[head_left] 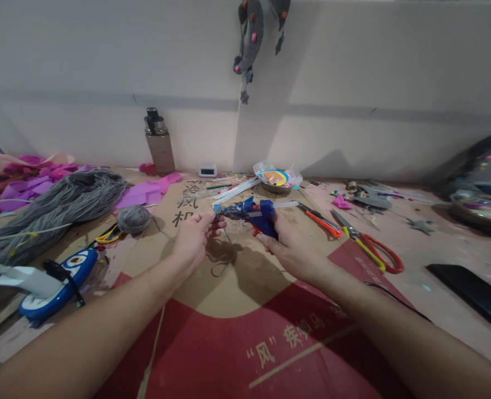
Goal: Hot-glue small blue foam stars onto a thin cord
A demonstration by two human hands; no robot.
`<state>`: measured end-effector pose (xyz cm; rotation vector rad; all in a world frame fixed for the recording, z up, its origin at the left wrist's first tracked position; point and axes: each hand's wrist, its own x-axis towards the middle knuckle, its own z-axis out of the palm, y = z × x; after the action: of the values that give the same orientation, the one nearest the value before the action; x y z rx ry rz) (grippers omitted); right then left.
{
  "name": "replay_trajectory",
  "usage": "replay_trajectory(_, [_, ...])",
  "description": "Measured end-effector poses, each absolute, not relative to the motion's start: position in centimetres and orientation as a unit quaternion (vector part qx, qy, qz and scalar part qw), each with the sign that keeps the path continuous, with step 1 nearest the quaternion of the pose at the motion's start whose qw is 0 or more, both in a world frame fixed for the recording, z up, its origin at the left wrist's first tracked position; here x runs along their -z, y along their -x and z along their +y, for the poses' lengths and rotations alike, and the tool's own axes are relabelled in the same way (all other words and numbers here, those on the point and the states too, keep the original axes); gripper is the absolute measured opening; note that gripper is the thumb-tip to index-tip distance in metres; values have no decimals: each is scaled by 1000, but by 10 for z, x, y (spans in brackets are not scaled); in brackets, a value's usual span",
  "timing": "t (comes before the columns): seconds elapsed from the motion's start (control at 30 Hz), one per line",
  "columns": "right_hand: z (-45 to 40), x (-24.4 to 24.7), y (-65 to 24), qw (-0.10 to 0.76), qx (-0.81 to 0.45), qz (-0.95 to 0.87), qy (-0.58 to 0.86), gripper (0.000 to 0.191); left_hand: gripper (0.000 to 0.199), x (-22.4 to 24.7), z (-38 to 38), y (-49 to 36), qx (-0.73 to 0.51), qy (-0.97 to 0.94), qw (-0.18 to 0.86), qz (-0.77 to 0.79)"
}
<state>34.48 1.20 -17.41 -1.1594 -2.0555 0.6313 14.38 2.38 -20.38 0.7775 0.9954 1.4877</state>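
A blue hot glue gun (251, 213) is gripped in my right hand (281, 238), its nozzle pointing left and a clear glue stick (286, 204) showing at its back end. My left hand (196, 233) is closed in a pinch right by the nozzle, with grey yarn (220, 265) hanging below the fingers in a loose loop. Some small bluish piece sits at the fingertips, too small to make out. To the left lies a grey yarn ball (133, 219), with a strand leading toward my left hand. Under both hands is a printed cardboard sheet (212, 299).
On the right lie an orange utility knife (322, 221), red-and-yellow scissors (372, 246) and a black phone-like slab (470, 291). At left are a grey yarn skein (62, 208) and a blue power strip (73, 271) with a white plug. Behind stand a bowl (276, 187) and glue sticks (237, 190).
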Motion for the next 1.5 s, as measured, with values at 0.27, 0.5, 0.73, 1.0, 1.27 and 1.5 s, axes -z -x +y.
replay_trajectory(0.27, [14,174,-345,389,-339,-729,450,21,11,202,23,-145,-621,-304,575,436])
replay_trajectory(0.5, [53,196,-366,397,-452,-610,515,24,13,203,22,-145,-607,-309,575,453])
replay_trajectory(0.73, [58,201,-379,402,-11,-680,613,26,26,203,14,-152,-622,-338,564,427])
replay_trajectory(1.0, [13,207,-303,465,-552,-594,355,50,23,196,4,-166,-593,-367,567,438])
replay_trajectory(1.27, [16,201,-310,469,-422,-645,431,18,22,197,2,-168,-599,-354,578,426])
replay_trajectory(1.5, [18,204,-308,471,-395,-654,442,23,20,200,4,-168,-598,-346,608,392])
